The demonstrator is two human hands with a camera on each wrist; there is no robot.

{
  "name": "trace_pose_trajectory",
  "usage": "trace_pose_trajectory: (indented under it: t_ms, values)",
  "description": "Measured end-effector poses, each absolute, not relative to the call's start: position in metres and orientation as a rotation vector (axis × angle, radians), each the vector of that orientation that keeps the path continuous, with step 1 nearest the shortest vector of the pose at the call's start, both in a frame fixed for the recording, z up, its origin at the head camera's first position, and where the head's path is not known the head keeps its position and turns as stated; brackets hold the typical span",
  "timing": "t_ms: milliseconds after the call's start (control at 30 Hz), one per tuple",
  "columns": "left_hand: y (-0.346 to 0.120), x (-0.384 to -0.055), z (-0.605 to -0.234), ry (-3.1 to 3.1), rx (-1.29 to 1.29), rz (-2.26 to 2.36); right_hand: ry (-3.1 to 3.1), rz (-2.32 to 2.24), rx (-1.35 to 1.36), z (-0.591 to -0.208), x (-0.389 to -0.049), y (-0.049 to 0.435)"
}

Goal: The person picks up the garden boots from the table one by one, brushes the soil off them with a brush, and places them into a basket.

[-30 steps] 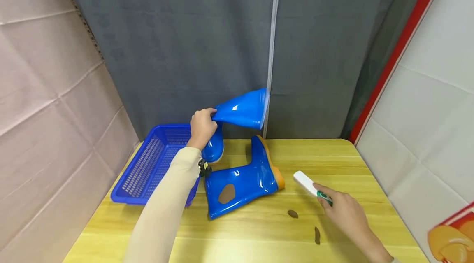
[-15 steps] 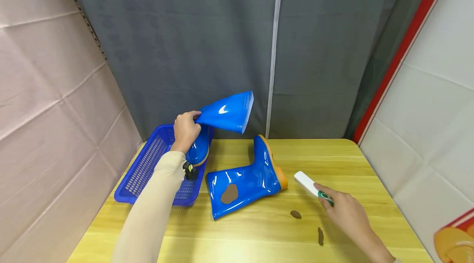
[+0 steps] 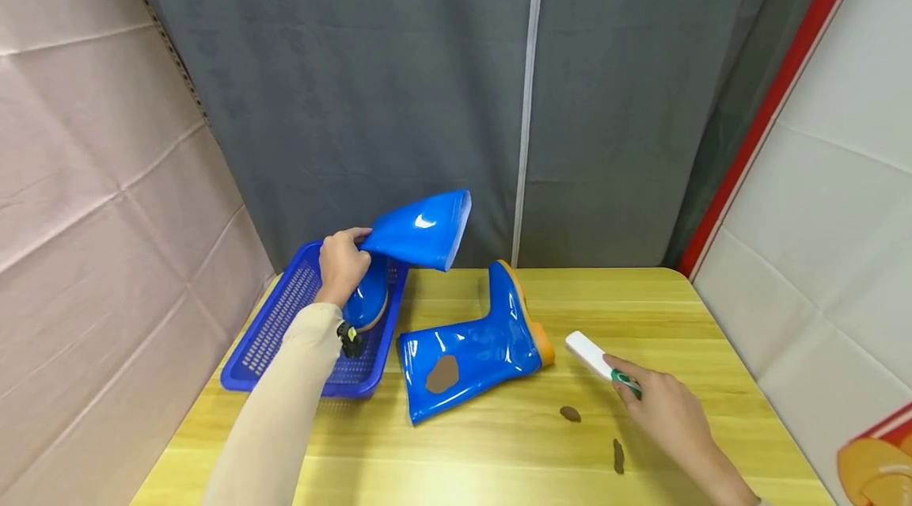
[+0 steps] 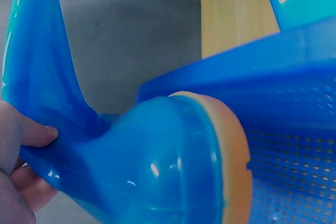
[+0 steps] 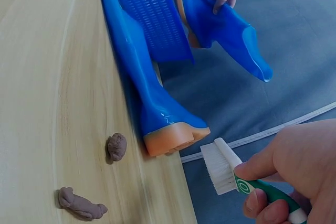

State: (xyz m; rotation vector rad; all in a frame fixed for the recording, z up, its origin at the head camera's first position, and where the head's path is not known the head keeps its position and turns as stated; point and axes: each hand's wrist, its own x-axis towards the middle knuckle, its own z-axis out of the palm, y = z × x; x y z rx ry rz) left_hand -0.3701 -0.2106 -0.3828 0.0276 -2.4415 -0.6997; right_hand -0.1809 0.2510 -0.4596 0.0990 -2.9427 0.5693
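Grey cloth (image 3: 356,110) is hung behind one wooden surface (image 3: 442,474). At centre left, one blue basket (image 3: 241,367) is seen; over it, the left hand (image 3: 342,264) is gripped round one raised boot (image 3: 413,230), shaft slanted upward, opening right. Mid-frame, one lying boot (image 3: 473,355) is pointed opening left. At lower right are two brown lumps (image 3: 570,414), then one brush (image 3: 590,353), aimed upper left, pinched by the right hand (image 3: 670,411); bristles (image 5: 218,169) are shown only by the right wrist view.

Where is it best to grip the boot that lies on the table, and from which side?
Probably at the ankle, coming from above: the boot lies on its side, leaving the ankle exposed. It looks narrower there than at the open end, and the ankle is clear of the brown patch.
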Motion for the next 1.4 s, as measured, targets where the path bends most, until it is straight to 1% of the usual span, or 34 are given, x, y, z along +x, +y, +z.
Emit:
trace_pose_trajectory:
  t_ms: [500,800,1400]
  values:
    - [-0.225,-0.366,-0.413,-2.505,0.069,-0.711,-2.929,0.559,0.111,-0.461,-0.179,0.251]
    - [-0.224,-0.363,-0.421,-2.556,0.110,-0.718,-2.958,0.574,0.103,-0.460,-0.177,0.251]
    - [-0.221,-0.358,-0.434,-2.574,0.098,-0.739,-2.962,0.579,0.117,-0.460,-0.176,0.250]
